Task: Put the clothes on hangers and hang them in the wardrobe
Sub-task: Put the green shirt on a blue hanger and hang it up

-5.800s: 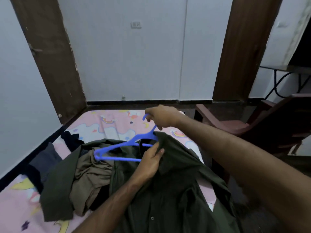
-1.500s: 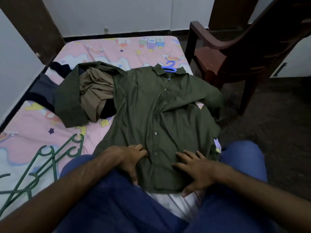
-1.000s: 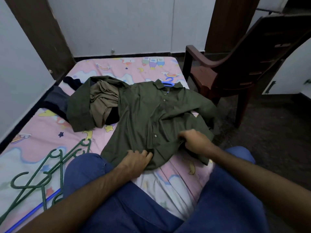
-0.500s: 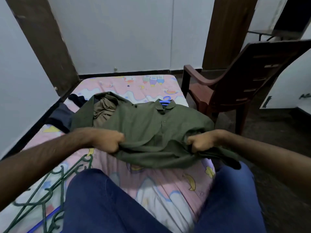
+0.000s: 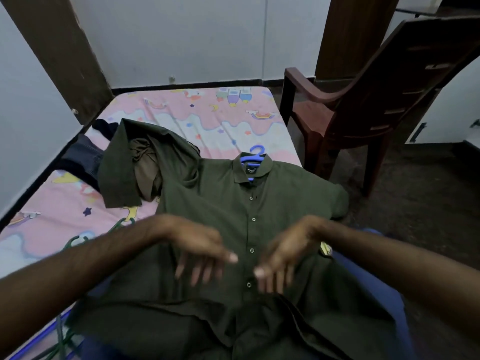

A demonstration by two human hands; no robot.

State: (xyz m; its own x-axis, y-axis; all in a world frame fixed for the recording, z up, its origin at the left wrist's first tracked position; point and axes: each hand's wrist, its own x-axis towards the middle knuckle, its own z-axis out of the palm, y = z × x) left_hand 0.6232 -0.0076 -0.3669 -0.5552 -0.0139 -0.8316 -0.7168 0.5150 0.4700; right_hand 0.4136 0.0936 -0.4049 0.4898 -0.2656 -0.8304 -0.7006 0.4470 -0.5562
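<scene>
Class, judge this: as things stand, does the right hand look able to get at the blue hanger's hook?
Probably yes: the hook pokes out bare above the green shirt's collar, and the right hand hovers open, holding nothing.

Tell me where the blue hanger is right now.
In the head view, the blue hanger sits inside the green shirt on the bed, only its hook poking from the collar, near the brown chair.

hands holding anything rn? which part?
Nothing held. Left hand and right hand hang over the green shirt's button front, fingers loose and blurred. The blue hanger in the collar is ungripped.
</scene>
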